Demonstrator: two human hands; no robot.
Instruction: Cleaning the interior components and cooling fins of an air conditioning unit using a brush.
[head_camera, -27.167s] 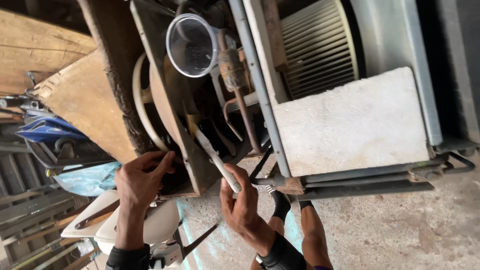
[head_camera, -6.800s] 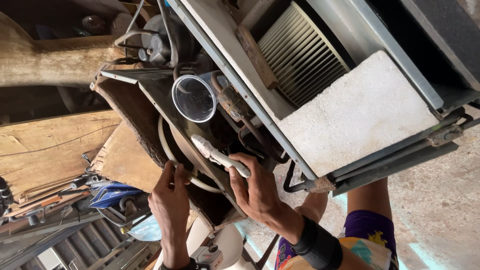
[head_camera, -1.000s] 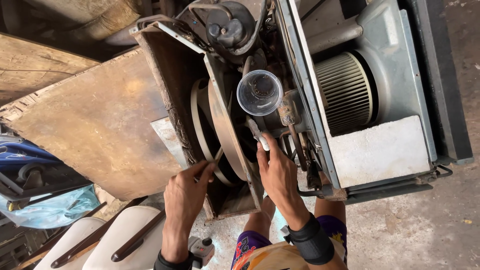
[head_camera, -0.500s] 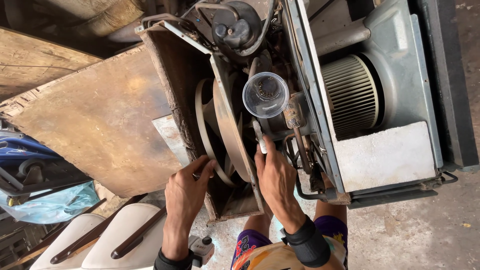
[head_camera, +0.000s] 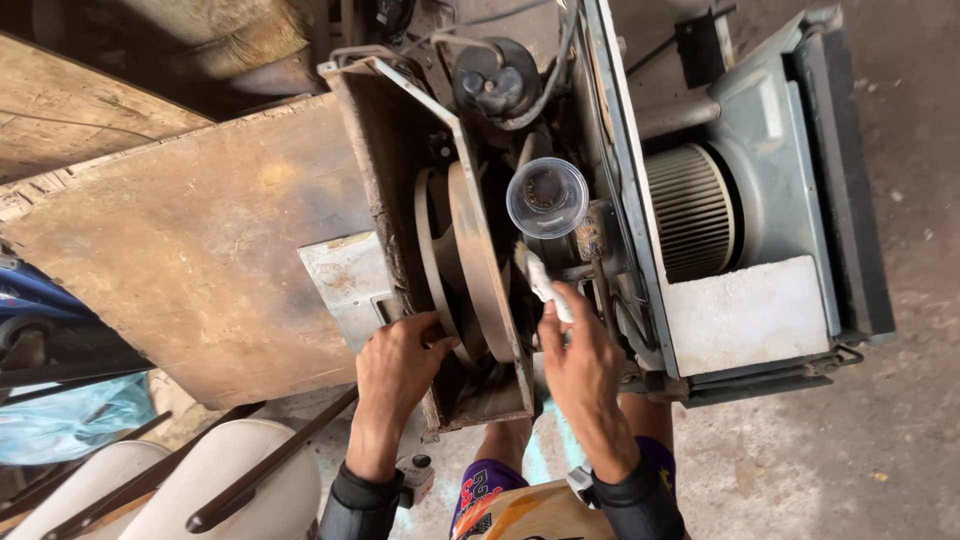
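Note:
An opened, rusty air-conditioner unit lies on the ground in front of me. My left hand grips the edge of the round fan blade inside the rusty shroud. In my right hand is a white-handled brush, its tip against the fan motor. A clear plastic cup rests on top of the motor. The black compressor sits at the far end of the unit.
A grey blower wheel and a white foam block fill the unit's right half. A worn wooden board leans at the left. White chair backs stand at the lower left, beside a blue plastic bag. Bare concrete floor lies to the right.
The view has moved closer and shifted slightly. My left hand has slid onto the fan blade's edge; my right hand keeps the brush at the motor.

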